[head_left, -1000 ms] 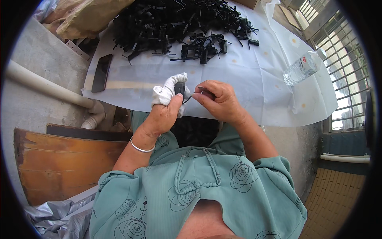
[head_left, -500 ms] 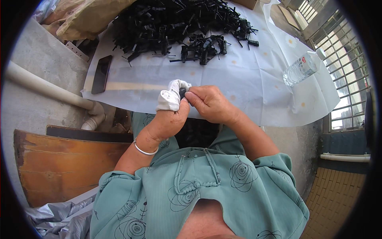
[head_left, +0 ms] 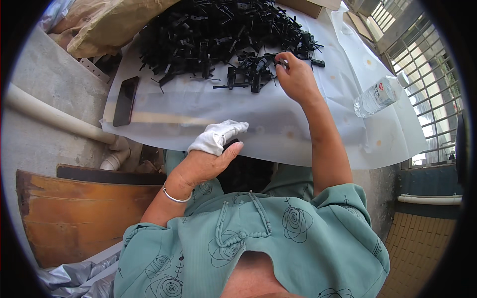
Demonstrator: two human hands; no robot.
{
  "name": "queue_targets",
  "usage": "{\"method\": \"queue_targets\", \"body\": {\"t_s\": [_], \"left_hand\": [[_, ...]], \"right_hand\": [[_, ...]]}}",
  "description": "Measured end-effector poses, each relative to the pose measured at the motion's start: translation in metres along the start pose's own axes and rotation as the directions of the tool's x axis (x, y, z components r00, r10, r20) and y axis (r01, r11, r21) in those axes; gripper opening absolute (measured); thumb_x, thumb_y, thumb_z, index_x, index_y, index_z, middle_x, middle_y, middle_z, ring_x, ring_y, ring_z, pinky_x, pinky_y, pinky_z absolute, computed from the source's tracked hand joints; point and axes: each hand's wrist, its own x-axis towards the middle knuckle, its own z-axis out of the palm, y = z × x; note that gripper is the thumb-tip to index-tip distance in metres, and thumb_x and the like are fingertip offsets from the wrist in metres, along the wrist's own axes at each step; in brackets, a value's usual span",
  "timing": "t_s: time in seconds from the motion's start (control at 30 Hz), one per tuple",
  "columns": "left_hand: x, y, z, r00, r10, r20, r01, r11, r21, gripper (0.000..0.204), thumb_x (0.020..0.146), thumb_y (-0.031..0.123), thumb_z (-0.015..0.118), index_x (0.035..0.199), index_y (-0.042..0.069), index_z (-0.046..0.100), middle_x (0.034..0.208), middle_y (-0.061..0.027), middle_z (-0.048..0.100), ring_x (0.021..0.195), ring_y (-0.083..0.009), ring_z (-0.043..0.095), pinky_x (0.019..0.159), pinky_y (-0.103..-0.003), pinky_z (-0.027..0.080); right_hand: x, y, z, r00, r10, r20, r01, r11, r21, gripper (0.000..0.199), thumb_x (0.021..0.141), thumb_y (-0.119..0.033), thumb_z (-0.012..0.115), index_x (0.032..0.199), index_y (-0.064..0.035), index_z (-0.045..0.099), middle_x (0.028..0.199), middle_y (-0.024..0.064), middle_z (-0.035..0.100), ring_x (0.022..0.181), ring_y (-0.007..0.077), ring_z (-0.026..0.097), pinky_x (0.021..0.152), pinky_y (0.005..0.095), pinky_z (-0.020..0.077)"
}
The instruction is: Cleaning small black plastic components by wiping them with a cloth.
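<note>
My left hand (head_left: 211, 149), with a white cloth glove (head_left: 213, 138) over its fingers and a bare thumb, is held over the table's near edge. Its fingers are stretched out and the thumb stands apart. A small dark patch shows between thumb and glove; I cannot tell whether it is a part. My bare right hand (head_left: 298, 79) reaches out to the near right side of a big heap of black plastic parts (head_left: 198, 35). Thumb and forefinger pinch a small black plastic part (head_left: 284, 63) there, mostly hidden by the fingers. Several loose parts (head_left: 248, 74) lie just left of it.
A phone (head_left: 125, 101) lies on the white table cover (head_left: 174, 107) at the left. A clear water bottle (head_left: 378, 95) rests on its side at the right. A cardboard box (head_left: 305, 6) stands at the back. Dark material (head_left: 246, 174) shows between my knees.
My hands have come apart from their shared grip on a dark piece. The right has moved forward to the heap; the left has stretched its fingers and dropped slightly nearer me.
</note>
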Motion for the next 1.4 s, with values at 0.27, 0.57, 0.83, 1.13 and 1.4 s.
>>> {"method": "queue_targets", "body": {"t_s": [0.27, 0.57, 0.83, 1.13, 1.4], "left_hand": [[0.011, -0.006, 0.009, 0.907, -0.283, -0.313, 0.106, 0.871, -0.48, 0.017, 0.091, 0.004, 0.048, 0.104, -0.002, 0.055, 0.106, -0.0097, 0.058, 0.079, -0.0128, 0.057, 0.065, -0.025, 0.051], [0.047, -0.006, -0.006, 0.91, 0.248, -0.333, -0.177, 0.957, 0.229, 0.028, 0.081, -0.007, 0.055, 0.109, -0.001, 0.057, 0.113, -0.0142, 0.056, 0.095, -0.0171, 0.058, 0.065, -0.024, 0.052], [0.043, 0.0, 0.005, 0.936, -0.187, -0.298, 0.127, 0.97, -0.209, 0.024, 0.079, 0.003, 0.062, 0.1, 0.004, 0.05, 0.088, -0.012, 0.06, 0.066, -0.0219, 0.06, 0.058, -0.028, 0.049], [0.028, 0.005, -0.002, 0.865, -0.501, -0.026, 0.288, 0.538, -0.792, 0.045, 0.086, 0.012, 0.06, 0.124, 0.004, 0.038, 0.088, -0.0041, 0.058, 0.055, -0.0048, 0.047, 0.045, -0.018, 0.039], [0.014, 0.032, 0.01, 0.924, -0.253, -0.287, 0.108, 0.892, -0.439, 0.052, 0.083, 0.005, 0.059, 0.128, 0.0, 0.034, 0.105, -0.0119, 0.057, 0.058, -0.0079, 0.053, 0.05, -0.019, 0.043]], "right_hand": [[-0.005, 0.007, 0.044, 0.937, -0.022, 0.348, -0.057, 0.975, 0.213, 0.032, 0.08, -0.019, 0.063, 0.104, 0.0, 0.057, 0.095, 0.0094, 0.064, 0.084, 0.0142, 0.059, 0.075, 0.0277, 0.0469], [-0.039, -0.034, -0.002, 0.917, -0.217, 0.335, 0.02, 0.863, 0.505, 0.013, 0.08, -0.011, 0.062, 0.085, -0.0033, 0.054, 0.068, -0.0067, 0.047, 0.06, 0.0015, 0.038, 0.052, 0.018, 0.0339], [-0.054, -0.05, -0.007, 0.896, -0.136, 0.422, -0.252, 0.628, 0.737, 0.01, 0.079, -0.005, 0.059, 0.087, -0.0049, 0.052, 0.067, -0.0084, 0.042, 0.058, 0.001, 0.037, 0.051, 0.0178, 0.0321], [-0.085, -0.066, 0.013, 0.748, -0.656, -0.098, 0.651, 0.697, 0.299, 0.024, 0.071, -0.007, 0.069, 0.093, -0.0052, 0.058, 0.059, 0.0019, 0.046, 0.049, 0.0115, 0.042, 0.044, 0.0262, 0.0356], [-0.083, -0.059, 0.005, 0.947, -0.242, 0.212, 0.103, 0.851, 0.515, 0.016, 0.082, -0.015, 0.061, 0.09, -0.0021, 0.057, 0.063, 0.0017, 0.049, 0.054, 0.0074, 0.041, 0.05, 0.0231, 0.0355]]}}
